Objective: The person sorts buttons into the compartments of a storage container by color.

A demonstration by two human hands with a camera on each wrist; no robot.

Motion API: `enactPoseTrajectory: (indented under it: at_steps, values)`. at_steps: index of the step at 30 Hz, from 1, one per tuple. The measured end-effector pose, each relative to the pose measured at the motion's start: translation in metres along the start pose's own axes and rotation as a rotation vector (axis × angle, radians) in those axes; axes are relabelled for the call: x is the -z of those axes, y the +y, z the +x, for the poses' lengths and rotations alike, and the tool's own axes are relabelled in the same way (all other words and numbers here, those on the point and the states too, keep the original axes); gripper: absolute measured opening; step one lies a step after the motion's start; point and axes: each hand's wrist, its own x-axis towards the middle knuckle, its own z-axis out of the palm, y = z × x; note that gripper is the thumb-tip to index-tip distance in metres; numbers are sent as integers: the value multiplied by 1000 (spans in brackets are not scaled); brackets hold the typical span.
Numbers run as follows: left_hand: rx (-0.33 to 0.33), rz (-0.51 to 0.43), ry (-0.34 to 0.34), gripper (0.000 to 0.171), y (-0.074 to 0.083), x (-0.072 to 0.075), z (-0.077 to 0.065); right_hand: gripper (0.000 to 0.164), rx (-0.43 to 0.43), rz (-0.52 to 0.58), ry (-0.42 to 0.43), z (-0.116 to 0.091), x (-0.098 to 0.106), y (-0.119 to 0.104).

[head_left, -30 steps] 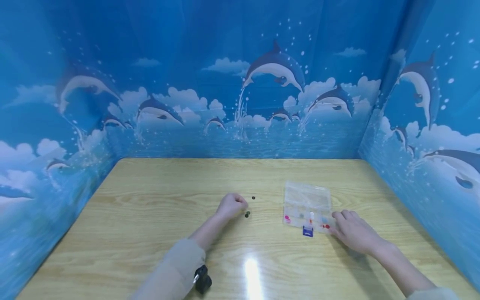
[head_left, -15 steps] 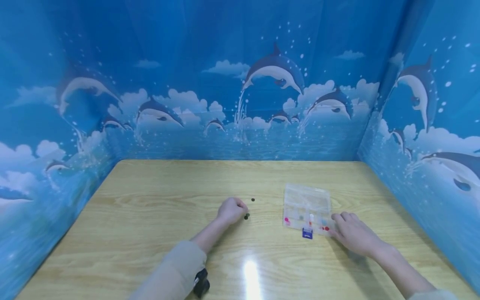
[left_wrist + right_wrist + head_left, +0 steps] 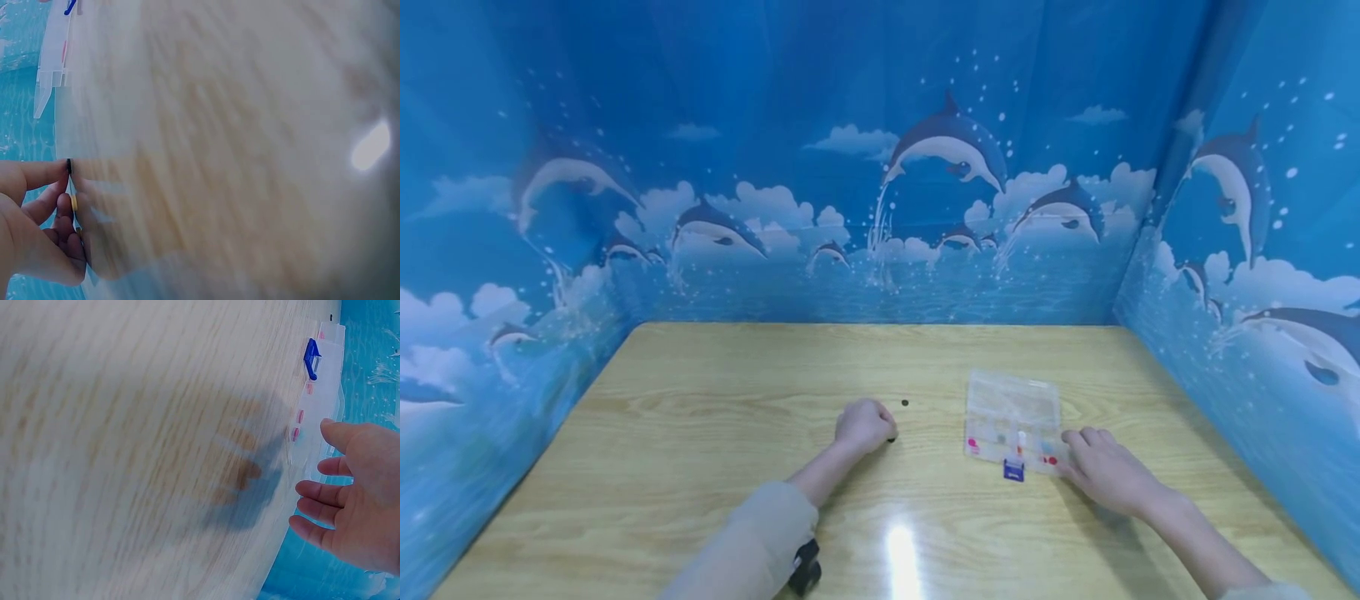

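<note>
My left hand [image 3: 865, 427] is low over the table, left of the box. In the left wrist view its thumb and index fingertips come together at a small black disc [image 3: 69, 165], and a yellow disc [image 3: 74, 203] shows by the other curled fingers. Another dark disc [image 3: 905, 402] lies a little beyond this hand. A clear plastic compartment box [image 3: 1011, 402] stands with its lid back and a blue latch [image 3: 1013, 470] at the front. Red pieces [image 3: 1050, 460] and pink ones [image 3: 972, 443] sit inside. My right hand [image 3: 1108, 471], fingers loosely spread, is at the box's right edge.
The wooden table [image 3: 722, 367] is bounded by blue dolphin-printed curtains [image 3: 760, 167] at the back and both sides. A bright light reflection shows on the front of the tabletop. A black device [image 3: 805, 567] is strapped at the left wrist.
The left hand has shifted slightly nearer and now covers most of the two dark discs that lay by its fingertips. The right hand and the box hold their places.
</note>
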Motion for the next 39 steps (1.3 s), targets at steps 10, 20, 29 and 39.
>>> enactPoseTrajectory:
  at_steps: [10, 20, 29, 39]
  values:
    - [20, -11, -18, 6, 0, 0, 2, 42, 8, 0, 8, 0, 0, 1]
    - [44, -83, -38, 5, -2, 1, 4, 41, 14, -5, 6, 0, 0, 0]
    - [-17, -258, -39, 2, 2, 0, 5, 42, -3, 0, -6, 0, 1, -1]
    - [-19, -411, -37, 5, 14, -4, 9, 41, -10, 3, -13, 0, 1, -1]
